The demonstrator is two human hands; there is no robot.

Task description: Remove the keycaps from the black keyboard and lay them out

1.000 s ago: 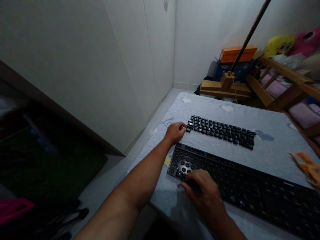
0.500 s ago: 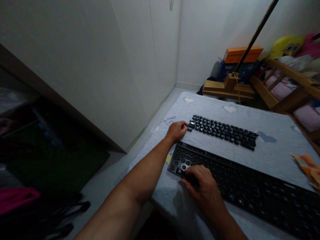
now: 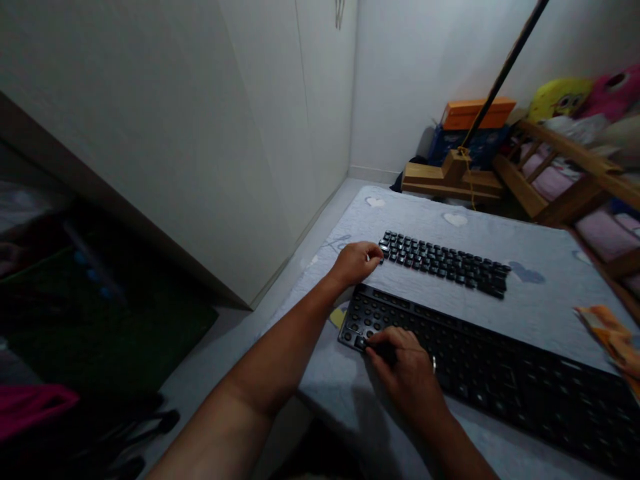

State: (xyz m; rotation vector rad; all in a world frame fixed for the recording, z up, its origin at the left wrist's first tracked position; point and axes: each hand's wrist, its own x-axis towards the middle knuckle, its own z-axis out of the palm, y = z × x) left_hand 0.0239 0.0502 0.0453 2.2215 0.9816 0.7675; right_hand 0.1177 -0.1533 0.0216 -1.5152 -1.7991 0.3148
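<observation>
Currently: both hands low over black kbd [image 3: 480, 343] & loose keycaps [image 3: 440, 259]

R hand [image 3: 410, 370]: grip narrow, thumb + fingertips drawn tog. at near L corner of kbd, just beside a dark cap [image 3: 360, 342] seated there. Can't tell if anything's pinched; palm side hidden. Thin shiny band [image 3: 435, 365] at the wrist.

L hand [image 3: 355, 262]: grip also narrow, fingers curled, thumb & forefinger tips at L end of the keycaps. Can't tell if a cap's held.

Kbd: lies flat, slanting fr. beneath R hand's fingers to R edge of view. Round key seats exposed at L end; R end dim, detail unclear.

Keycaps: black, in close rows laid out like a kbd, beyond the kbd & apart fr. it.

Under all: pale blue cloth [image 3: 540, 307] w/ heart print; yellow heart [image 3: 337, 317] by kbd's L end. Orange fabric [image 3: 605, 333] on cloth, R side, beyond kbd.

Farther out: wooden stand [image 3: 450, 177] w/ slanted dark pole [image 3: 510, 67] & yellow cord [image 3: 469, 170]. Orange box [image 3: 477, 115] atop blue box [image 3: 443, 143], behind stand. R bkgd: wooden rails [image 3: 575, 147], yellow plush [image 3: 560, 100], pink plush [image 3: 613, 93]. L side: tall pale cabinet [image 3: 225, 167], green mat [image 3: 160, 340], bright pink item [image 3: 35, 407], blurry.
</observation>
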